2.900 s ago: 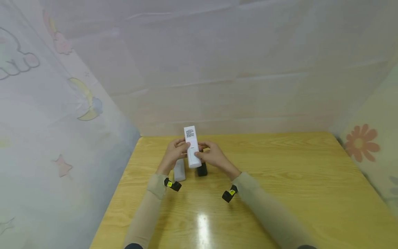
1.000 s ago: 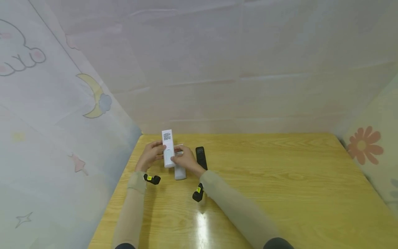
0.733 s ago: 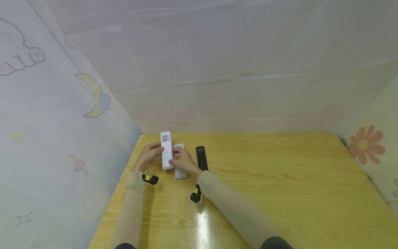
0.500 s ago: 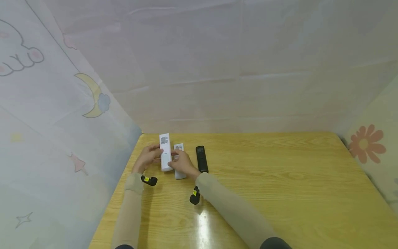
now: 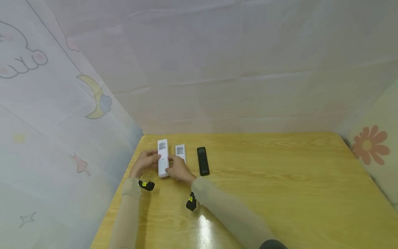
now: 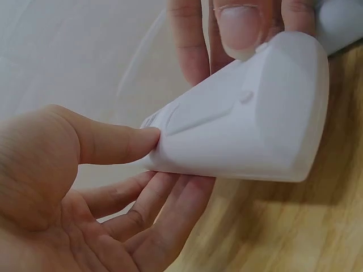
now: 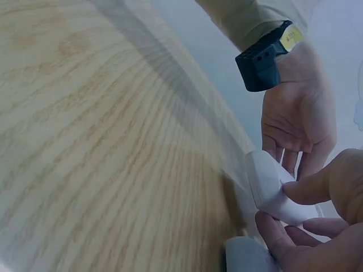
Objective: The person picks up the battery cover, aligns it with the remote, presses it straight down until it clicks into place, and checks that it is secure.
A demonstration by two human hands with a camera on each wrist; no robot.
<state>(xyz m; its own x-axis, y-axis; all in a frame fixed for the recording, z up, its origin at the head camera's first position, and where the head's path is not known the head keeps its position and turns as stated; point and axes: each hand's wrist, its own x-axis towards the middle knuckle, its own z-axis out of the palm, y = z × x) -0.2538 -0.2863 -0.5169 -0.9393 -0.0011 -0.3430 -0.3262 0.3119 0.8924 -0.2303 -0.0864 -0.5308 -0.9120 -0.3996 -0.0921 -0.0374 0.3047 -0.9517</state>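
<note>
Both hands hold a white remote control (image 5: 163, 159) with its back facing up, showing a printed label and a battery cover. My left hand (image 5: 145, 162) pinches its left edge, thumb on top and fingers beneath, as the left wrist view shows. On the opposite edge, my right hand (image 5: 179, 168) grips it near the lower end between thumb and fingers. In the right wrist view the held remote tilts close over the wood. A second white remote (image 5: 180, 150) lies label up to the right, its lower part hidden by the right hand.
A black remote control (image 5: 203, 161) lies on the wooden table (image 5: 280, 180), right of the white ones. Pale printed fabric (image 5: 199, 69) hangs behind the table and along both sides. The table's left edge is near the left forearm.
The hands have carried the white remote left from above the other two and lowered it toward the table. The second white remote and the black one have come into fuller view.
</note>
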